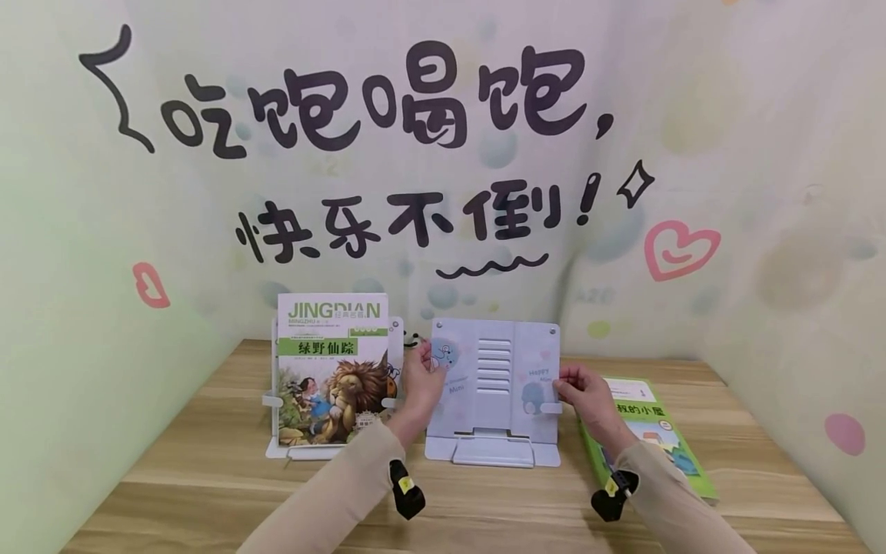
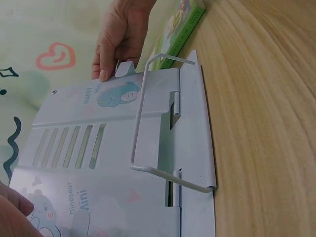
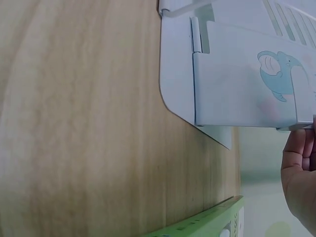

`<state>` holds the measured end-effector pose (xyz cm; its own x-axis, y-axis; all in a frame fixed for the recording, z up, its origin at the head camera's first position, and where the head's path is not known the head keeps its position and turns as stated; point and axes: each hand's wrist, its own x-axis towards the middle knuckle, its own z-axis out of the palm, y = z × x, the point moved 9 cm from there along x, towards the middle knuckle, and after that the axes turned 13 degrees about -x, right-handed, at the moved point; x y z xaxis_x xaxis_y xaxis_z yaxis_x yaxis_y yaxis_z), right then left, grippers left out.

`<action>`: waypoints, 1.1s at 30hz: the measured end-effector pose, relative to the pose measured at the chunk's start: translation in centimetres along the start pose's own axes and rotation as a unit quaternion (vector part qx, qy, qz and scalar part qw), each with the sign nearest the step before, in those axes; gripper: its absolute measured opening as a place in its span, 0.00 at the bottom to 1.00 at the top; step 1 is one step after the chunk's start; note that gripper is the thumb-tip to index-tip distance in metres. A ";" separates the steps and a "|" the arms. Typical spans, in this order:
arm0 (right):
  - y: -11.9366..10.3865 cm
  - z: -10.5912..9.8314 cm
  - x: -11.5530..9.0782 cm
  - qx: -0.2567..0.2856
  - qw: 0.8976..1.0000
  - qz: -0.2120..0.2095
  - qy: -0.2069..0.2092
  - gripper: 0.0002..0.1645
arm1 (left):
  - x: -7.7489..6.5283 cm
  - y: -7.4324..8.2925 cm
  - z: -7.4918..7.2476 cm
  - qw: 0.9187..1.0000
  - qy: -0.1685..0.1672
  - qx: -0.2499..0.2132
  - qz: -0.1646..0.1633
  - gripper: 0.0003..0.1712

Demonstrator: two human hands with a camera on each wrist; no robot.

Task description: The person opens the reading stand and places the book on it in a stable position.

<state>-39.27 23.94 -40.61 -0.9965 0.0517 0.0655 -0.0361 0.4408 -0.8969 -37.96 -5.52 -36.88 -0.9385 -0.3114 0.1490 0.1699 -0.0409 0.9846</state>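
A pale-blue metal book stand (image 1: 526, 342) with dinosaur prints and a row of slots stands upright on its base plate. My left hand (image 1: 424, 381) pinches its left edge, the thumb lying over the printed front. At the opposite edge, just above a small page clip (image 1: 551, 408), my right hand (image 1: 588, 400) grips the panel; its fingers (image 3: 296, 145) also show below the panel edge in the right wrist view. A white wire ledge (image 2: 140, 118) juts out from the bottom of the panel. No book rests on this stand.
Left of it, a second stand (image 1: 396, 327) carries an upright book (image 1: 332, 308) with a lion cover. A green-covered book (image 1: 681, 438) lies on the wooden table (image 1: 208, 431), partly behind my right wrist. A printed cloth (image 1: 429, 169) hangs behind.
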 end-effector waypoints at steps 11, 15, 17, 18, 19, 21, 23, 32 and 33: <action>-0.3 -0.5 -1.0 -0.005 1.000 0.000 0.019 0.13 | -0.7 6.2 4.0 0.975 -0.099 0.026 0.197 0.26; -0.4 -0.6 -1.5 -0.011 1.000 0.001 0.027 0.14 | -1.0 7.9 6.6 0.954 -0.147 0.072 0.249 0.20; -0.4 -0.6 -1.9 -0.011 0.999 -0.001 0.034 0.13 | -1.2 8.2 7.9 0.948 -0.169 0.093 0.254 0.18; -0.5 -0.6 -2.0 -0.009 0.999 -0.003 0.039 0.13 | -1.3 8.2 8.5 0.945 -0.179 0.103 0.253 0.18; -0.5 -0.7 -2.2 -0.006 0.999 -0.005 0.043 0.13 | -1.3 8.3 9.2 0.942 -0.190 0.113 0.252 0.17; -0.6 -0.7 -2.5 0.001 0.999 -0.011 0.052 0.12 | -1.5 8.2 10.3 0.936 -0.208 0.134 0.250 0.16; -0.7 -0.7 -2.9 0.004 0.998 -0.014 0.059 0.12 | -1.6 8.2 11.3 0.929 -0.219 0.157 0.255 0.15; -0.8 -0.9 -4.5 0.003 0.996 -0.001 0.086 0.13 | -2.8 8.7 14.0 0.872 -0.211 0.281 0.342 0.06; -0.8 -0.9 -4.7 0.001 0.996 0.000 0.088 0.13 | -2.9 8.6 14.1 0.868 -0.210 0.286 0.348 0.05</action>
<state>-34.51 24.15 -39.80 -0.9676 0.2084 0.1422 -0.0371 0.4399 -0.8973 -38.03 8.43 -27.51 -0.7161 0.3058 0.6275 0.6746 0.5342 0.5094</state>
